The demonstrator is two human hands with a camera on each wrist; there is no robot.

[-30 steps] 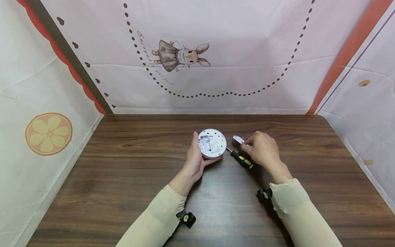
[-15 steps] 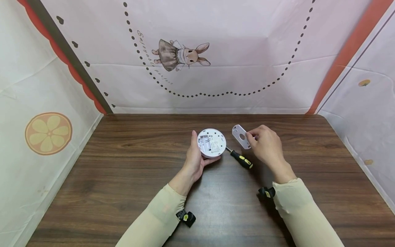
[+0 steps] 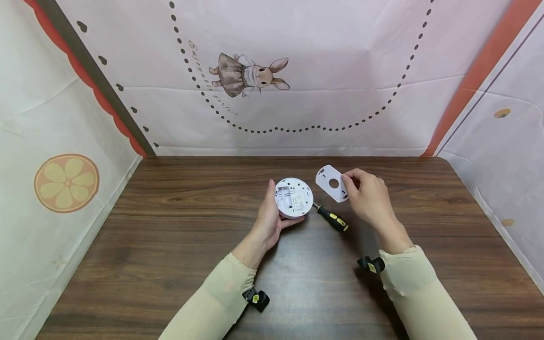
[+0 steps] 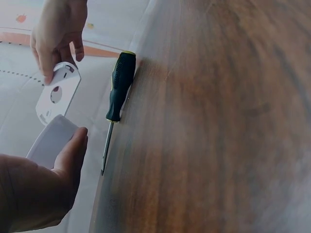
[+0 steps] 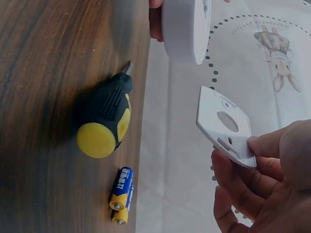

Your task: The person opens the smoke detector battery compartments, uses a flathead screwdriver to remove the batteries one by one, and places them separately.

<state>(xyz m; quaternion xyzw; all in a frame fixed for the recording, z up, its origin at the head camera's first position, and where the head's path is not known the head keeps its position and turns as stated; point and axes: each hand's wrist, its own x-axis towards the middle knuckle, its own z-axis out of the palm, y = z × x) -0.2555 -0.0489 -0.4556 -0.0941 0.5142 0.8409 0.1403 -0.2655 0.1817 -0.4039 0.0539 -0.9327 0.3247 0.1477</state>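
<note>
In the head view my left hand (image 3: 267,213) grips a round white smoke detector (image 3: 301,200) by its side, its back turned up and a battery bay showing. My right hand (image 3: 373,200) pinches the edge of a white mounting plate (image 3: 324,178) with a round hole. The plate is raised just right of the detector and apart from it. Between the hands a black and yellow screwdriver (image 3: 333,219) lies on the table, its tip end partly behind the detector. In the right wrist view two blue and yellow batteries (image 5: 122,187) lie side by side past the screwdriver's handle.
A dark wood table (image 3: 182,226) lies under both hands. Pale printed cloth (image 3: 331,108) hangs behind it and at both sides. Each wrist bears a small black camera, one on the left wrist (image 3: 257,299) and one on the right.
My right hand has lifted the plate and turned it from nearly edge-on to flat-face towards the head camera. The left hand with the smoke detector has hardly moved.
</note>
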